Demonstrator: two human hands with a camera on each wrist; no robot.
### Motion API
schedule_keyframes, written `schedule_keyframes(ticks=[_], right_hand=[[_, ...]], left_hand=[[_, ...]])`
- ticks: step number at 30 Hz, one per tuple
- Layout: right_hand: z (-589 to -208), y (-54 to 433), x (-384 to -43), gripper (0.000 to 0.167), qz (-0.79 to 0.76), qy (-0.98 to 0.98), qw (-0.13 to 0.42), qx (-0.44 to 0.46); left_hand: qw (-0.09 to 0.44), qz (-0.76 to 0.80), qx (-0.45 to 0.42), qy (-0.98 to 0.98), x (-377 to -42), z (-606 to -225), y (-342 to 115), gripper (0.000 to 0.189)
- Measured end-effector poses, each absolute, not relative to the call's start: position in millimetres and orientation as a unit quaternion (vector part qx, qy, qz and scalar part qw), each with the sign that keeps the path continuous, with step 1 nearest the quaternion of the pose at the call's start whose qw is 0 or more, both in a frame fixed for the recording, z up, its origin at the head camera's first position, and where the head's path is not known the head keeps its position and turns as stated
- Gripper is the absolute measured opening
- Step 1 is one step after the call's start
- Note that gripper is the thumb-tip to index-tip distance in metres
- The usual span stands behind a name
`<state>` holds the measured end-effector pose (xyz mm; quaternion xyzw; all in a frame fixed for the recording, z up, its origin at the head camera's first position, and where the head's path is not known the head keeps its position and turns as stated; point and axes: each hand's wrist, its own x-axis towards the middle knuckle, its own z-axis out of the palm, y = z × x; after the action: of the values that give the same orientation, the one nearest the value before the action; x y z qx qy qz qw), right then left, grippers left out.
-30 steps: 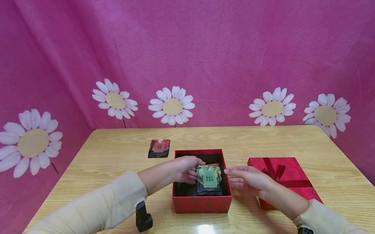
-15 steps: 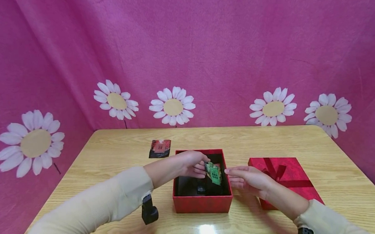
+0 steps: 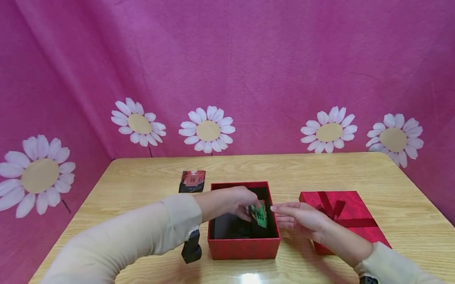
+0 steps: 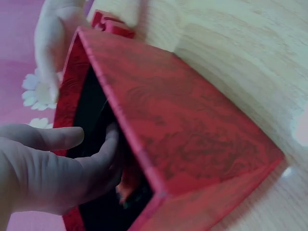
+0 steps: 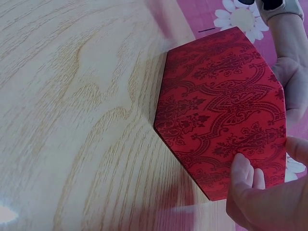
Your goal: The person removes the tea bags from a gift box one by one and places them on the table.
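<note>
In the head view, my left hand (image 3: 245, 202) reaches down into an open red box (image 3: 244, 249) with a dark inside. Its fingers hold the upper left of a small green-and-black packet (image 3: 259, 217), tilted near the box's right wall. The left wrist view has this hand (image 4: 62, 168) bent over the rim, fingertips inside the box, most of the packet hidden. At the box's right side, my right hand (image 3: 301, 217) keeps its thumb at the rim and its fairly straight fingers (image 5: 242, 168) against the patterned outer wall.
A red-and-black packet (image 3: 192, 181) lies flat on the wooden table (image 3: 145, 179), behind and left of the box. To the right is the red lid (image 3: 348, 208) with a ribbon bow, partly behind my right forearm. A pink cloth (image 3: 247, 73) with daisies hangs behind.
My left hand lifted and tilted the green packet, then moved right and lower inside the box with it. The right hand has stayed at the box's side.
</note>
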<state>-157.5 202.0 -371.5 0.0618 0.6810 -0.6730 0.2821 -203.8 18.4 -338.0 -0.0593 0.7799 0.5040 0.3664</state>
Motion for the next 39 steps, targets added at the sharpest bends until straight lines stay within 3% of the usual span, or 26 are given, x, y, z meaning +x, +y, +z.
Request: schedule_keyframes(ticks=[10, 18, 24, 39], right_hand=[[-370, 201, -159, 0.063, -0.669, 0.685, 0.280, 0.073], [-369, 200, -159, 0.063, -0.672, 0.683, 0.278, 0.073], [-369, 200, -159, 0.064, -0.669, 0.684, 0.279, 0.089], [-373, 198, -157, 0.063, -0.675, 0.682, 0.268, 0.085]], left_hand=[[0.352, 0.497, -0.073, 0.790, -198, -346, 20, 0.013], [0.314, 0.495, -0.062, 0.808, -197, -338, 13, 0.025], [0.317, 0.489, -0.055, 0.811, -198, -330, 4, 0.035], [0.306, 0.497, -0.018, 0.812, -199, -311, -24, 0.020]])
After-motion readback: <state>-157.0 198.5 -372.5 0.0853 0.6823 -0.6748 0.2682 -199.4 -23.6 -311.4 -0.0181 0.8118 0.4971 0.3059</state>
